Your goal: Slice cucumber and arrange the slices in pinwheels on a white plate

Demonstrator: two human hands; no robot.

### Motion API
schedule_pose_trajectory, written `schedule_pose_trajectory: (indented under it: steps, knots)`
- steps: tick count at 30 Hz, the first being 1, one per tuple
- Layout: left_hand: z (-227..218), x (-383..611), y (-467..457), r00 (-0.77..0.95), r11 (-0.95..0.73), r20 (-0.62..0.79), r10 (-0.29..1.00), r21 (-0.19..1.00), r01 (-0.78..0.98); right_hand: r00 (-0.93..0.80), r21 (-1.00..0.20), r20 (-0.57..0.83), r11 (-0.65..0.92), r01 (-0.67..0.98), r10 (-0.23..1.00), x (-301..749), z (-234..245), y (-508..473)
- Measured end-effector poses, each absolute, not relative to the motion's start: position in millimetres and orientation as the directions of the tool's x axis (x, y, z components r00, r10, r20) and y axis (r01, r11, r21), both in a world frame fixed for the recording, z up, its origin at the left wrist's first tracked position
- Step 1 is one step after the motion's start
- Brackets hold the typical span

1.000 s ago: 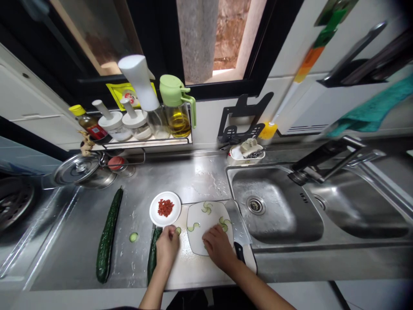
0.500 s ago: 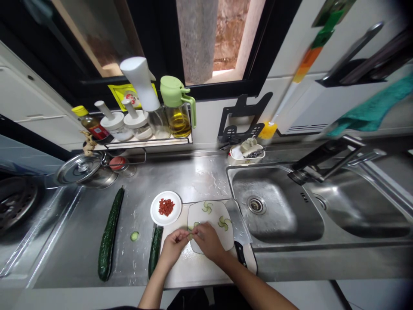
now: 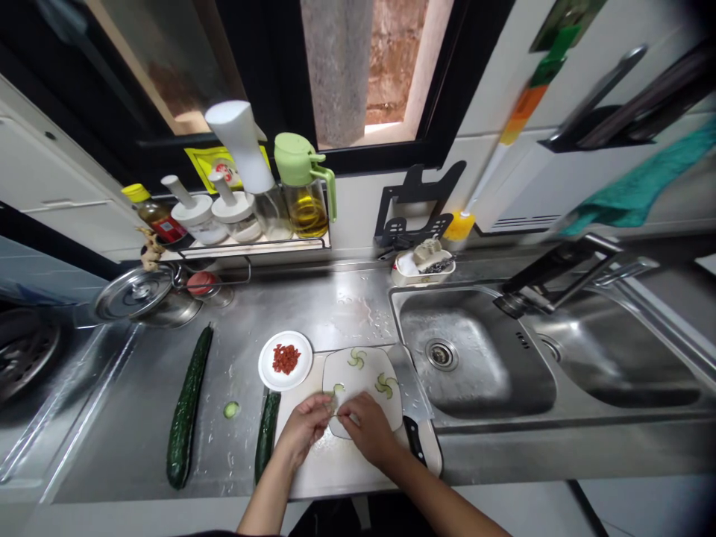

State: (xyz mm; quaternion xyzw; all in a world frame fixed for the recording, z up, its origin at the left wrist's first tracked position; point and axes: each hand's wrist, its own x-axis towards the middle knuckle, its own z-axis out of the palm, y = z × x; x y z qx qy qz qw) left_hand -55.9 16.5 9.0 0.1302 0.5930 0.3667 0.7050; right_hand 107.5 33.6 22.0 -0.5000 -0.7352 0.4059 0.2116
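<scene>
Both hands are pinched above the near left part of a white squarish plate [image 3: 366, 373]. Between their fingertips stretches a thin cucumber slice [image 3: 335, 415], seen almost edge-on. My left hand [image 3: 307, 424] grips its left end, and my right hand [image 3: 365, 426] grips the other. Pinwheels of thin cucumber slices lie on the plate, one at the back [image 3: 356, 359] and one at the right [image 3: 385, 385]. A further curved slice [image 3: 338, 388] rests just beyond my fingers. The plate stands on a cutting board [image 3: 318, 470], with a knife [image 3: 412, 436] along its right side.
A round white plate [image 3: 307, 361] holds chopped red pieces. Left of the board lie a cut cucumber [image 3: 267, 436], a cucumber end piece [image 3: 231, 409] and a long whole cucumber [image 3: 189, 410]. A double sink [image 3: 475, 350] is at the right; seasoning jars [image 3: 235, 216] line a rack behind.
My hands have drawn slightly apart and lower, with the thin slice now showing between them. The curved slice on the plate beyond my fingers is more exposed. The view has shifted a little.
</scene>
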Motion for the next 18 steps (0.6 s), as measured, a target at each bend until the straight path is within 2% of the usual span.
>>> schedule_pose_trajectory:
  steps: [6,11,18]
  knots:
    - [-2.8,-58.4,23.0,-0.013,0.629,-0.649,0.76,0.741,-0.237,-0.312,-0.841,-0.197,0.003,0.541,0.929,105.1,20.5,31.6]
    - [-6.5,-61.6,33.2,-0.111,0.51,-0.505,0.856,0.86,0.025,-0.239,-0.817,-0.224,-0.049,0.574,0.945,95.7,10.5,35.1]
    - [-4.2,-60.8,50.8,-0.149,0.362,-0.331,0.932,0.819,0.445,-0.189,-0.758,-0.228,-0.053,0.65,0.955,85.0,-4.5,46.3]
